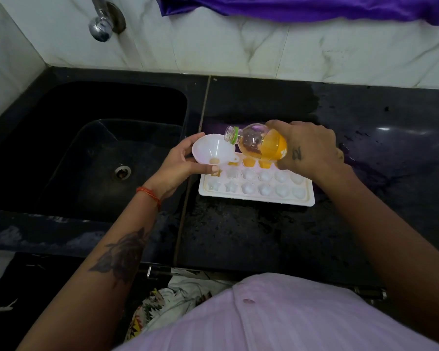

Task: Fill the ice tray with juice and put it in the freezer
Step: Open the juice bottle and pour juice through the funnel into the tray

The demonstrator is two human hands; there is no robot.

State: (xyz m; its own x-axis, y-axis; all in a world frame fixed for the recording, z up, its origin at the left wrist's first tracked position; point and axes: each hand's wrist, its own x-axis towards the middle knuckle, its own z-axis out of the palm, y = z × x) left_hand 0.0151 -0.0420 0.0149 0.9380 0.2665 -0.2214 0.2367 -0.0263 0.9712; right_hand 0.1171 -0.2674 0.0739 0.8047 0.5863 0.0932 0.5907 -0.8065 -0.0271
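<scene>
While the left hand point(180, 160) held a white funnel point(213, 150) over the ice tray point(256, 196) on the counter point(238, 236), the right hand point(307, 148) gripped the tipped juice bottle point(259, 143), mouth at the funnel's rim.

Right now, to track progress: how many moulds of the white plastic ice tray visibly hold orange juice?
4: three in the back row, one at the middle row's left end. The white plastic funnel, clear juice bottle and right hand may hide more.
</scene>
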